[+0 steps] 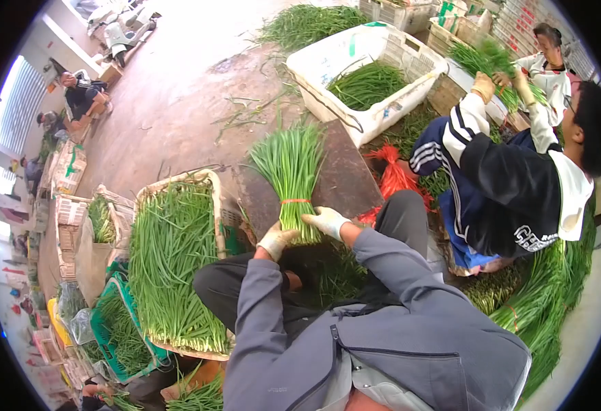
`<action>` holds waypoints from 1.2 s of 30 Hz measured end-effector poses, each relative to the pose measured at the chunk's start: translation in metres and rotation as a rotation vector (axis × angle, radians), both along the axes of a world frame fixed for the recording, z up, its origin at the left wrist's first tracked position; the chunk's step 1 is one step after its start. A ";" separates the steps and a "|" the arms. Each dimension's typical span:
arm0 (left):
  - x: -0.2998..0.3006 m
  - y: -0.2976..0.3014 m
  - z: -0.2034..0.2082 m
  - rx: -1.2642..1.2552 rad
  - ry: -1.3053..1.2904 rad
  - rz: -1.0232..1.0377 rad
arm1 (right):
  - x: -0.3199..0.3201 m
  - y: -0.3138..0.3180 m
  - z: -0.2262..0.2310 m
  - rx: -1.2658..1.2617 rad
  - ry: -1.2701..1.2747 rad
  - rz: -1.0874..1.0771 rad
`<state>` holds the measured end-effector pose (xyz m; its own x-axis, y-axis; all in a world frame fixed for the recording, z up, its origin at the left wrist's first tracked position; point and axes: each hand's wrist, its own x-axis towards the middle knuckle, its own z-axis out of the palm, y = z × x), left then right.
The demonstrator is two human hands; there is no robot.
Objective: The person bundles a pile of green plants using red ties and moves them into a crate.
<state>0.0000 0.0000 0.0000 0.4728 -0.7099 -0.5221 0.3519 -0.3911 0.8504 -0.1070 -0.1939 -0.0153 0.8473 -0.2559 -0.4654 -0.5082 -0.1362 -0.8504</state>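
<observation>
The bundle of green chives (291, 175) stands upright in the middle of the frame, its cut ends resting on a dark board (345, 175) that serves as the surface, with an orange band tied round it low down. Both gloved hands close round its base: the left hand (275, 240) from the lower left, the right hand (326, 220) from the right, fingers wrapped on the stems just below the band.

It looks to me like the bundle is already tied and is being squared up, the stem ends tapped level against the board. The next move would call for a firm hold so the stalks do not slip through the band.

A wicker basket (215, 188) heaped with loose chives sits at lower left. At upper right another person in a dark striped jacket (499, 185) handles greens beside a white crate (328, 61).
</observation>
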 end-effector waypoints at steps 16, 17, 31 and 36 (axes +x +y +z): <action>-0.067 -0.068 -0.010 0.536 -0.809 0.150 | -0.028 0.007 0.027 0.418 -0.096 -0.170; -0.069 -0.074 -0.008 0.521 -0.804 0.156 | -0.026 -0.010 0.027 -0.027 -0.012 0.072; -0.081 -0.043 0.006 -0.166 -0.382 0.376 | 0.039 0.017 0.091 -0.772 -0.090 0.370; -0.069 -0.032 -0.022 0.081 -0.652 0.229 | 0.030 0.032 0.103 -0.317 -0.491 0.311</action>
